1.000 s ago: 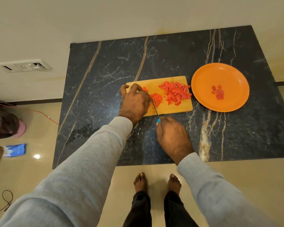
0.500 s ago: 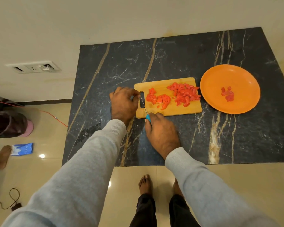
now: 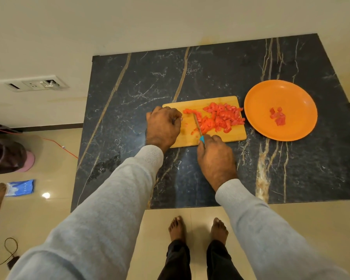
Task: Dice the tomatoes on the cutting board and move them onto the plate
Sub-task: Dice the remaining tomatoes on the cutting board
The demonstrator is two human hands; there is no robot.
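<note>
A wooden cutting board (image 3: pixel 235 136) lies on the dark marble table (image 3: pixel 190 77). Diced red tomato (image 3: pixel 220 118) is heaped over its middle and right part. My left hand (image 3: pixel 163 126) grips the board's left end, fingers curled round its edge. My right hand (image 3: pixel 215 156) holds a knife (image 3: pixel 198 126) by its blue handle; the blade lies on the board against the left side of the tomato heap. An orange plate (image 3: pixel 267 93) sits just right of the board with a few tomato pieces (image 3: pixel 278 116) on it.
The table's near edge runs just behind my wrists, with my bare feet (image 3: pixel 198 229) on the tiled floor below it. A wall socket panel (image 3: pixel 32 84) sits at the left. A dark bag (image 3: pixel 6 156), a blue packet (image 3: pixel 20 187) and cables lie on the floor at the left.
My left hand moved from the tomato to the board's left end. The knife blade swept right, pushing the small tomato group into the larger heap.
</note>
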